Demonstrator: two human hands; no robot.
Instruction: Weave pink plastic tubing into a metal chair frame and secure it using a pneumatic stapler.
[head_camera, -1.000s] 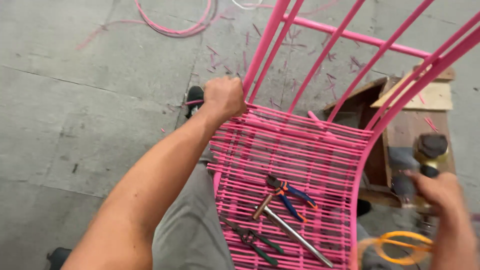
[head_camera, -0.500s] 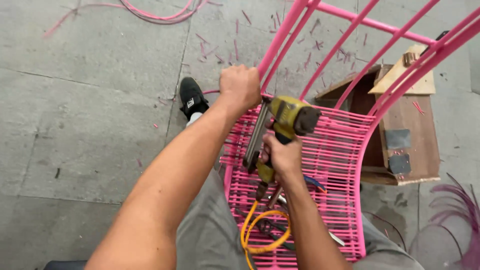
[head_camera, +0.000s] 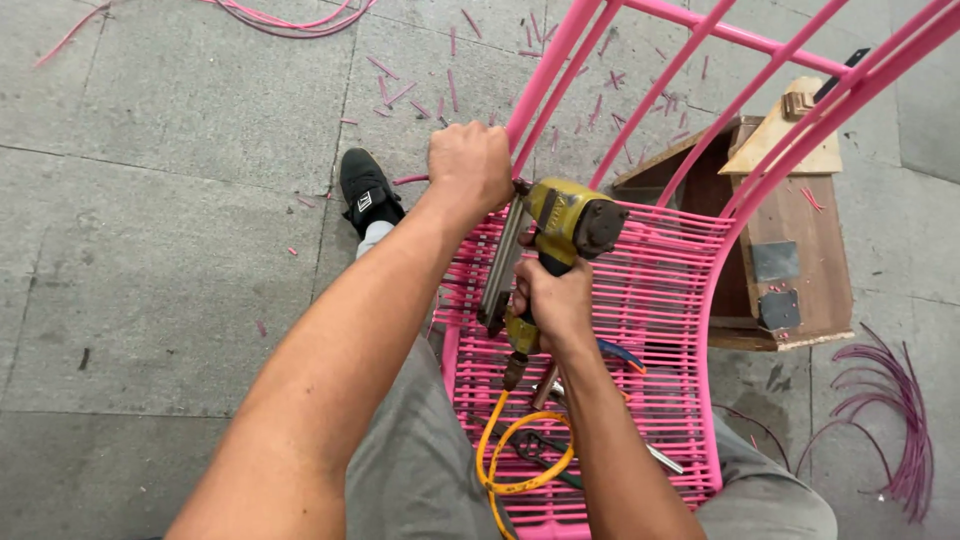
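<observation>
Stapler (head_camera: 565, 225), centre frame, looks heavy and rigid; right hand (head_camera: 550, 300) wraps its grip; left hand (head_camera: 468, 165) fists round the stiff frame (head_camera: 545, 70).

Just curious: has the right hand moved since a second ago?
Yes. The right hand left the wooden box side and now grips the yellow nail gun over the pink seat.

Grey stone-tile floor (head_camera: 150, 300) strewn with pink cord offcuts (head_camera: 385, 68); wooden box (head_camera: 790, 250) beside.
</observation>
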